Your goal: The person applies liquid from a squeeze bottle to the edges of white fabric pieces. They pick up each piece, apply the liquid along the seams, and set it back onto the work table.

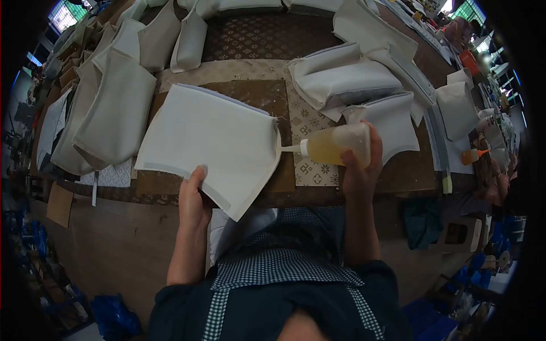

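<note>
A flat white upholstery panel (pixel 213 139) with a frayed edge lies on the brown board in front of me. My left hand (pixel 194 199) grips its near edge, thumb on top and the other fingers underneath. In my right hand (pixel 364 165) is a squeeze bottle (pixel 338 143) of yellowish liquid, tipped on its side. Its white nozzle points left and meets the panel's right edge, or comes very close to it. Just beyond the bottle lie folded white padded pieces (pixel 347 77).
Several white padded pieces (pixel 116 111) are stacked on the left of the table. Another bottle with an orange tip (pixel 471 156) is at the right, near another person's arm (pixel 499 184). The table's front edge (pixel 318 199) runs close to my apron.
</note>
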The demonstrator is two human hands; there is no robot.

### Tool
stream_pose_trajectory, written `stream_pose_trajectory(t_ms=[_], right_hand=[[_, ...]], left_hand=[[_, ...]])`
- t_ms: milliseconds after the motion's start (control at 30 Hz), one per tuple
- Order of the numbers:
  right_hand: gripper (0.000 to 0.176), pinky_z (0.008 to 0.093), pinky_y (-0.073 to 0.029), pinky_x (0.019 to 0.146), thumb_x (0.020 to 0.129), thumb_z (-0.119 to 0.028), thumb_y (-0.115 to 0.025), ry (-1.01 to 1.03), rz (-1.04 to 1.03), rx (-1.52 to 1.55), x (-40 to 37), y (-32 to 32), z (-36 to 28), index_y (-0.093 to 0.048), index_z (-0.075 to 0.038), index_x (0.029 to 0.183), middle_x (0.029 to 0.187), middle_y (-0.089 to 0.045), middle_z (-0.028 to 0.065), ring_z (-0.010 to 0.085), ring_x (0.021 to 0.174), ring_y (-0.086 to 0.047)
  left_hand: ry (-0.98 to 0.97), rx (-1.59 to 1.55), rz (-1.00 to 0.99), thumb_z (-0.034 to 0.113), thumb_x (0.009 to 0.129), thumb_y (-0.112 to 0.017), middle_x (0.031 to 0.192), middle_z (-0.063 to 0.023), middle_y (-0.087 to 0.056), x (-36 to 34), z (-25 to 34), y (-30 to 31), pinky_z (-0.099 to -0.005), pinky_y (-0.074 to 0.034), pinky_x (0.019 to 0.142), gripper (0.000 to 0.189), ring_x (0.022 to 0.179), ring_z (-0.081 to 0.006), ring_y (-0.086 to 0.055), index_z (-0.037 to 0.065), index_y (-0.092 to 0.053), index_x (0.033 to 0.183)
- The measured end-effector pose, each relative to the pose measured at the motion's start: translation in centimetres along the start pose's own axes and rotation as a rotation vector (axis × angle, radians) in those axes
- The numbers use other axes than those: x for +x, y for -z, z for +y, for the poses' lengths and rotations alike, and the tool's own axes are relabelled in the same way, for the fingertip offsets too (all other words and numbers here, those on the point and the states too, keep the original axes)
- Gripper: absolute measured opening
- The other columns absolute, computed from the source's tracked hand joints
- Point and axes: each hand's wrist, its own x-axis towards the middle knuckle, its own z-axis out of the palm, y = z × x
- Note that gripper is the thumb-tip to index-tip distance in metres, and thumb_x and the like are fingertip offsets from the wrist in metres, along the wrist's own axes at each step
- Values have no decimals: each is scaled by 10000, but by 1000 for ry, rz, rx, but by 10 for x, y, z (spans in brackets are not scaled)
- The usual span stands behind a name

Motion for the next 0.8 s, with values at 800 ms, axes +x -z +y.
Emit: stream_pose_trajectory(t_ms=[800], right_hand=[[678,372,-444,987,803,-166,-726,-302,57,405,-53,4,14,-376,15,1354,1211,-525,121,215,1115,-540]], left_hand=[[-21,20,23,205,956,-521,1117,-107,-580,-9,-1,-7,-345,-478,874,354,1017,-205,-578,-31,-481,1216]])
